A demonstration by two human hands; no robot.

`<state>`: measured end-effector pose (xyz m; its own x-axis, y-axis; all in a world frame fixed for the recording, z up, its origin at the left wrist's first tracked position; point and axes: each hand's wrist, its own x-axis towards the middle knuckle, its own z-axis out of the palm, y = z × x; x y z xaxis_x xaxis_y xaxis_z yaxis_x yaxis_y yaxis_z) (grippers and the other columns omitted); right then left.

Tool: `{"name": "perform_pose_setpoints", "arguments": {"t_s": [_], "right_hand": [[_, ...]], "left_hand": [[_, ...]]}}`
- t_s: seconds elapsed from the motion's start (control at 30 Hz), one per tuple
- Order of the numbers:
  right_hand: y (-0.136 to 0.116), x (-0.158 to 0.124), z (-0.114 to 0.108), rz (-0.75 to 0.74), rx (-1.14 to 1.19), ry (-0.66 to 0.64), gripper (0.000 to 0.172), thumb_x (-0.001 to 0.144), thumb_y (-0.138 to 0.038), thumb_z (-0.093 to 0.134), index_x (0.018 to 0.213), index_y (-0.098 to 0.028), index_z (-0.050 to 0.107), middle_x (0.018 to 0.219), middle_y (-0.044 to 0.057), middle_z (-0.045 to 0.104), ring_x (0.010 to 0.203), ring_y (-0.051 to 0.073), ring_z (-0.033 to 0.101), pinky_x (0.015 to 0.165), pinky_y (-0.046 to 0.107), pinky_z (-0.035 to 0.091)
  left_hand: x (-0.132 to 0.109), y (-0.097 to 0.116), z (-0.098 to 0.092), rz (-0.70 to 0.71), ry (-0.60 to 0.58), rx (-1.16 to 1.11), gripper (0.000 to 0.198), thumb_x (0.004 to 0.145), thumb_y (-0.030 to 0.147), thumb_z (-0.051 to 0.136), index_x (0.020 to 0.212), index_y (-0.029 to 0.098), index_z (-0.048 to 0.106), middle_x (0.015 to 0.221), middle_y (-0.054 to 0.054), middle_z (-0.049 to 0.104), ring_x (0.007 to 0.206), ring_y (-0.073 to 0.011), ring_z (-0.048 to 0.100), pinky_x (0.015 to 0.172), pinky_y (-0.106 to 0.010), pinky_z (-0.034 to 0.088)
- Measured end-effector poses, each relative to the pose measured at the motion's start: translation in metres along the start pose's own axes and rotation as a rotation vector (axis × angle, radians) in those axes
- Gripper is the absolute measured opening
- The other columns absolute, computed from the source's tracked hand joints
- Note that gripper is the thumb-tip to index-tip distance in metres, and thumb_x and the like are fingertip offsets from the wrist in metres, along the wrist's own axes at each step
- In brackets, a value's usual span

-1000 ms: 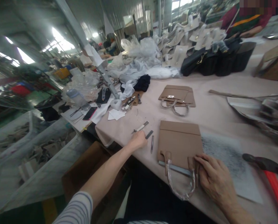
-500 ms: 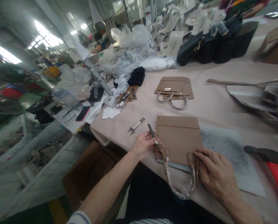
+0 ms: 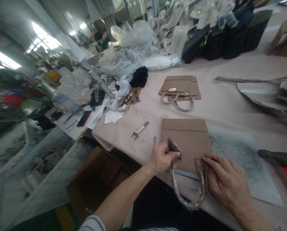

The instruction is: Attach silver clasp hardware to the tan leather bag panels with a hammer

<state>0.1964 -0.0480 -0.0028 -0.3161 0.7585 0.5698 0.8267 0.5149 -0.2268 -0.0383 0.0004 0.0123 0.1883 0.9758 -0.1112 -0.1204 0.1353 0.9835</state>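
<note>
A flat tan bag panel (image 3: 185,141) lies at the table's near edge, its plastic-wrapped handle (image 3: 186,195) hanging over the edge. My left hand (image 3: 161,157) is closed on a small dark metal punch (image 3: 173,147), its tip at the handle's left tab. My right hand (image 3: 226,184) presses fingers flat on the right tab and panel corner. A thin metal strip (image 3: 188,174) lies under the panel's near edge.
Another tan bag (image 3: 179,89) lies farther back. A metal tool (image 3: 140,130) and a short pin (image 3: 154,140) lie left of the panel. A grey mat (image 3: 239,157) and a red-handled hammer (image 3: 282,160) sit right. Black bags (image 3: 220,41), plastic and cloth crowd the back.
My left hand picked up the dark punch from the table at the left and carried it right to the panel's left handle tab. My right hand stayed on the right tab.
</note>
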Motion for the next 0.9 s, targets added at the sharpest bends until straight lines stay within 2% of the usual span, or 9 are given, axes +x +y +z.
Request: {"name": "perform_pose_setpoints", "arguments": {"t_s": [0.4, 0.63, 0.9], "right_hand": [[-0.0018, -0.0009, -0.0004, 0.032, -0.011, 0.007, 0.019, 0.096, -0.016, 0.051, 0.11, -0.015, 0.063, 0.112, 0.013, 0.066, 0.097, 0.028, 0.057, 0.083, 0.043, 0.044], [-0.0028, 0.0013, -0.0001, 0.038, 0.006, 0.017, 0.019, 0.094, -0.014, 0.052, 0.109, -0.015, 0.063, 0.111, 0.012, 0.066, 0.096, 0.028, 0.058, 0.082, 0.043, 0.045], [-0.0045, 0.0024, -0.0012, 0.045, -0.003, 0.014, 0.019, 0.094, -0.013, 0.052, 0.11, -0.015, 0.063, 0.111, 0.013, 0.066, 0.096, 0.029, 0.058, 0.081, 0.044, 0.044]], "left_hand": [[-0.0036, -0.0019, -0.0002, 0.094, -0.025, 0.141, 0.014, 0.077, 0.017, 0.075, 0.09, 0.011, 0.072, 0.084, -0.008, 0.077, 0.075, -0.0164, 0.072, 0.073, -0.028, 0.062], [-0.0038, -0.006, 0.0007, 0.132, -0.008, 0.128, 0.013, 0.078, 0.019, 0.075, 0.088, 0.012, 0.072, 0.085, -0.008, 0.077, 0.075, -0.0162, 0.072, 0.072, -0.028, 0.063], [-0.0051, -0.0015, 0.0021, 0.123, -0.032, 0.146, 0.014, 0.08, 0.023, 0.075, 0.087, 0.012, 0.072, 0.086, -0.008, 0.076, 0.077, -0.0168, 0.071, 0.074, -0.029, 0.062]]}}
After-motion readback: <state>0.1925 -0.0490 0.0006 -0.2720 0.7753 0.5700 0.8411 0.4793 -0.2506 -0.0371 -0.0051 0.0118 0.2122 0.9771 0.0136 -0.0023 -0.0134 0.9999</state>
